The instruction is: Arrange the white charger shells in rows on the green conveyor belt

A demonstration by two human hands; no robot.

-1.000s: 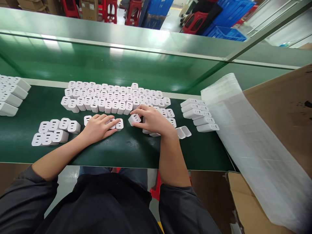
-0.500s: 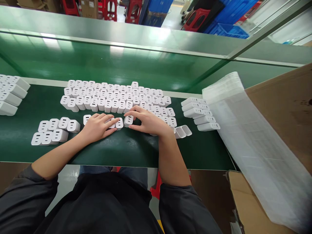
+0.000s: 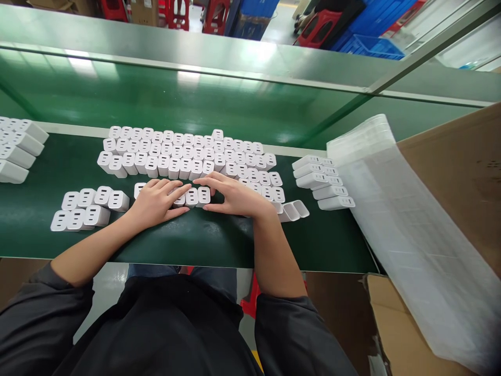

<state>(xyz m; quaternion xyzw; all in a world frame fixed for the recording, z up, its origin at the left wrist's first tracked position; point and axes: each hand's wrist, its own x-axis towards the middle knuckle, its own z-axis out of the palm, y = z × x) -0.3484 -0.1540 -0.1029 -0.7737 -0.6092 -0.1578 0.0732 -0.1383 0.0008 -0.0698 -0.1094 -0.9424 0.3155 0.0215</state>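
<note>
White charger housings with slotted ends stand in a short row [image 3: 191,197] on the green work surface. My left hand [image 3: 156,201] lies over the row's left part, with fingers along the back and thumb along the front, closed around the chargers and covering several of them. At the row's right end, my right hand [image 3: 237,196] has thumb and fingers around the last charger [image 3: 203,196], which sits against its neighbour. Behind both hands runs a large block of upright chargers [image 3: 172,151], its lower right part hidden by my right hand.
Another group of chargers [image 3: 86,209] stands to the left, more at the far left edge [image 3: 15,151]. Open white shells [image 3: 295,210] and stacked chargers [image 3: 324,180] lie right. Plastic wrap [image 3: 407,235] drapes beside a cardboard box [image 3: 457,156]. A metal ledge [image 3: 156,47] runs behind.
My right hand has slid its charger slightly left, closing the gap to the row. My left hand has stayed nearly still.
</note>
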